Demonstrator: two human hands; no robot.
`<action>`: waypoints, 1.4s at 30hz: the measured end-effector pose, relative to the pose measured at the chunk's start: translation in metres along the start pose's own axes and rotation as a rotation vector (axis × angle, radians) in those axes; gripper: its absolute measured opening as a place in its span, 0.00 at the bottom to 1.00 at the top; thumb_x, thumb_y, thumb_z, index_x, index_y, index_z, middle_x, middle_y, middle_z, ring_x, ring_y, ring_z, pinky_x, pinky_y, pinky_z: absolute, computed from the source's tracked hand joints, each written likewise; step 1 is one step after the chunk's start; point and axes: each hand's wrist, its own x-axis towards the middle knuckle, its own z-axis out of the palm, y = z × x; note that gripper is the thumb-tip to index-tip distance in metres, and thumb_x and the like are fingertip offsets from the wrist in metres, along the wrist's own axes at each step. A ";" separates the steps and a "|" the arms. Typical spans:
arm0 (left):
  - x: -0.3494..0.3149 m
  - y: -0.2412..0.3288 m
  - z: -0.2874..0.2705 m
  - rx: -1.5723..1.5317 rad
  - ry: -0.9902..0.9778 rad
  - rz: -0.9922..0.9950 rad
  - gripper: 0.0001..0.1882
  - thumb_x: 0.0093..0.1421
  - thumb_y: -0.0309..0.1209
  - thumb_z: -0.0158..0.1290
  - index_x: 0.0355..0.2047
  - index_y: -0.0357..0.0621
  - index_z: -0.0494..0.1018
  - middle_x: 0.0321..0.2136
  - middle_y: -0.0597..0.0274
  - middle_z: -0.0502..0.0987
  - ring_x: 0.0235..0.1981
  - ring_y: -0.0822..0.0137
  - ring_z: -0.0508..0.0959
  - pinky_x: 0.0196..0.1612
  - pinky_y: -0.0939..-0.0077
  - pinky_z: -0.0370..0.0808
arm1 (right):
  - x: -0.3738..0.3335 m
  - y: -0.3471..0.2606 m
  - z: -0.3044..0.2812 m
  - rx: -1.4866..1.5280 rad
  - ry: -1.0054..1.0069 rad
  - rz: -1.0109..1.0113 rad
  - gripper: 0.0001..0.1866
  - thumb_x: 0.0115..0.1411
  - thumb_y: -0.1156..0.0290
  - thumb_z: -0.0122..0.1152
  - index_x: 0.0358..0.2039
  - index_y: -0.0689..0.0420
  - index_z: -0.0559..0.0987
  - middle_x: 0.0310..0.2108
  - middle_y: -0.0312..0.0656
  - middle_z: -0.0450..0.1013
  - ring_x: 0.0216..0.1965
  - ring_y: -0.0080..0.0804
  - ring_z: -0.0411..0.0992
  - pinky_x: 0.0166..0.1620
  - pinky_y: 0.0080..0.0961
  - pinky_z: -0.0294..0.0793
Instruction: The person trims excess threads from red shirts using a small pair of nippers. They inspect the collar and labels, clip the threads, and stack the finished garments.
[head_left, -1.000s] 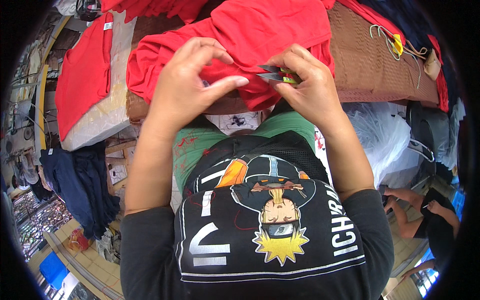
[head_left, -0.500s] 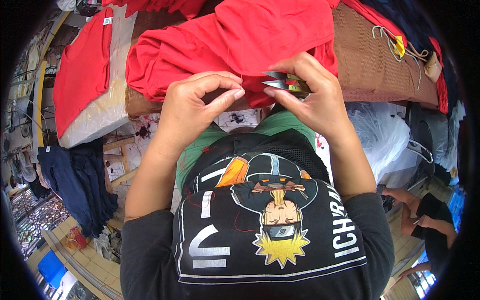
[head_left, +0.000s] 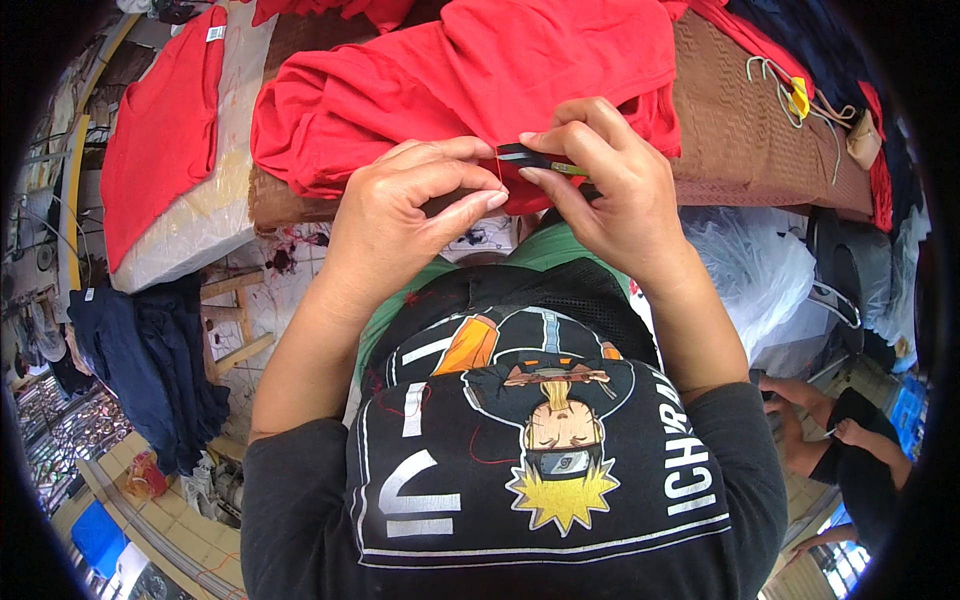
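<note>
My left hand [head_left: 390, 205] is closed in a pinch, and a thin red thread [head_left: 499, 166] runs between its thumb and forefinger tips. In my right hand [head_left: 625, 170] is a pair of thread snips [head_left: 545, 162], held between thumb and fingers. The two blades lie pressed together, with their tips at the thread beside my left fingertips. Right behind both hands, a crumpled red garment [head_left: 470, 75] is spread over the table edge; the thread seems to come from it.
Brown textured cloth [head_left: 740, 130] covers the table. Another red garment [head_left: 165, 130] hangs at the left, above a dark blue garment [head_left: 150, 370]. A yellow-tagged cord [head_left: 798, 98] lies at the right, above clear plastic bags [head_left: 750, 270]. Another person [head_left: 865, 440] is at the lower right.
The snips' blades, apart before, have come together. My right hand has moved slightly left, bringing their tips to the thread at my left fingers, which have shifted a little right.
</note>
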 end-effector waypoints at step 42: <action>0.007 0.038 -0.089 0.134 -0.278 0.219 0.03 0.52 0.24 0.57 0.27 0.36 0.78 0.30 0.54 0.80 0.35 0.62 0.78 0.41 0.68 0.72 | -0.016 0.050 -0.054 0.339 0.493 0.298 0.14 0.58 0.75 0.65 0.45 0.61 0.77 0.33 0.29 0.69 0.36 0.14 0.67 0.40 0.10 0.67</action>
